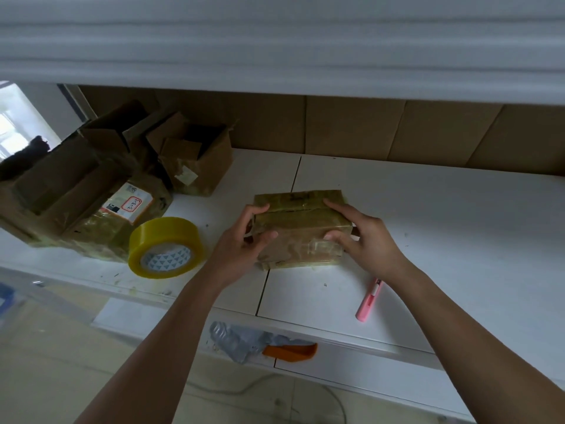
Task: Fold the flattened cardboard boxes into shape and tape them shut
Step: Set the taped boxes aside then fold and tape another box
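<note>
Holding the small brown cardboard box (301,229) wrapped in shiny tape, both hands work in the head view. The left hand (241,240) grips its left end and the right hand (360,237) grips its right end, fingers curled over the top flaps. The box sits on the white surface (443,228), in the middle. I think the flaps are being pressed shut for taping. Next, one hand needs the big yellow tape roll (165,247), just beside on the left. A pink cutter (369,299) lies near.

Packing station: white bench (428,209), worn cartons (195,160), tape roll (166,247), cutter (368,301)
</note>
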Action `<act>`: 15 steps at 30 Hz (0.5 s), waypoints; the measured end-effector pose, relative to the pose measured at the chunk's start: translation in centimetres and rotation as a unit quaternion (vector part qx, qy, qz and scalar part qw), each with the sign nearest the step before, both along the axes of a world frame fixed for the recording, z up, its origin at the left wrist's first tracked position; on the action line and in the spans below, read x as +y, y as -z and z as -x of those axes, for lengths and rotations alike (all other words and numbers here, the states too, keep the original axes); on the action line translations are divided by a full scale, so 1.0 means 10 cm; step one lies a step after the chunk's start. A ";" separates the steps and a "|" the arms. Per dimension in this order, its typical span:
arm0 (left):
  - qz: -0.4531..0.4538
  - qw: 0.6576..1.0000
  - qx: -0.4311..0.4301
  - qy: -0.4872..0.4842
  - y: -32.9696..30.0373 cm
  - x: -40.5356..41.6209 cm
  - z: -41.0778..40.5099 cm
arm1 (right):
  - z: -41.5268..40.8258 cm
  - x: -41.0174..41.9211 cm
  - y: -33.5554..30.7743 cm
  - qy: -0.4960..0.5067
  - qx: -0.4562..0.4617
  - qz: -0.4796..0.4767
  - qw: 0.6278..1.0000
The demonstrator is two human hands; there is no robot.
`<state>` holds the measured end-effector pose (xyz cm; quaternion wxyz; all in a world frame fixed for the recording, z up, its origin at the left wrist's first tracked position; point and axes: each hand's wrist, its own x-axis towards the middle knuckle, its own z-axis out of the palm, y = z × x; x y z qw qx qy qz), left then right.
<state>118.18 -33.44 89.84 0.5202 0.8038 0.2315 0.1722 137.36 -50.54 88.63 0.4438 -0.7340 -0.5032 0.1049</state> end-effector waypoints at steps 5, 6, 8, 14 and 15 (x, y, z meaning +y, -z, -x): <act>-0.084 0.996 0.036 -0.023 -0.07 0.00 0.01 | -0.02 -0.04 -0.10 0.018 -0.011 0.039 0.999; -0.100 0.994 0.041 -0.024 -0.07 -0.01 0.03 | -0.01 -0.06 -0.10 0.016 -0.030 0.041 0.999; -0.090 0.995 0.027 -0.013 -0.03 -0.05 0.10 | 0.08 -0.11 -0.06 0.017 -0.059 0.021 0.998; -0.024 1.000 0.002 -0.002 0.02 -0.14 0.28 | 0.28 -0.20 -0.02 0.020 -0.084 -0.001 0.996; -0.017 1.000 0.004 -0.002 0.01 -0.13 0.30 | 0.29 -0.20 -0.03 0.017 -0.087 -0.001 0.996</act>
